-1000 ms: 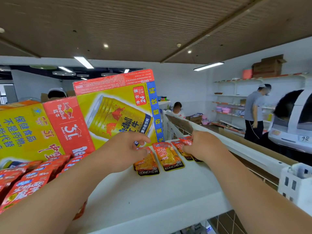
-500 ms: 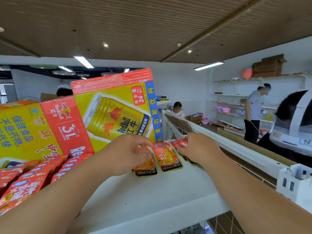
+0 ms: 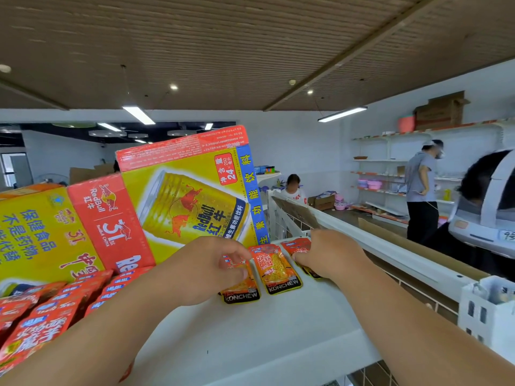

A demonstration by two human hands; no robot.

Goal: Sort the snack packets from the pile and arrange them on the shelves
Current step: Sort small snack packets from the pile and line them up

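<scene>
Shelf top: white, beneath both wrists.
Red packets: rowed outboard of the left hand.
Left hand: fingers curled, thumb and forefinger pinching the left KONCHEW packet.
Middle KONCHEW packet: flat between the hands, untouched.
Right hand: fingers bent down, pinching the right KONCHEW packet — mostly hidden beneath.
Handling: slide flat, square edges to the middle one.
Red Bull carton: beyond left knuckles — avoid nudging.

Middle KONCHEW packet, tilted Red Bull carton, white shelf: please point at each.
Middle KONCHEW packet [image 3: 274,270]: head view, on its orange front.
Tilted Red Bull carton [image 3: 189,207]: head view, on the printed can.
White shelf [image 3: 250,344]: head view, on its bare top.
</scene>
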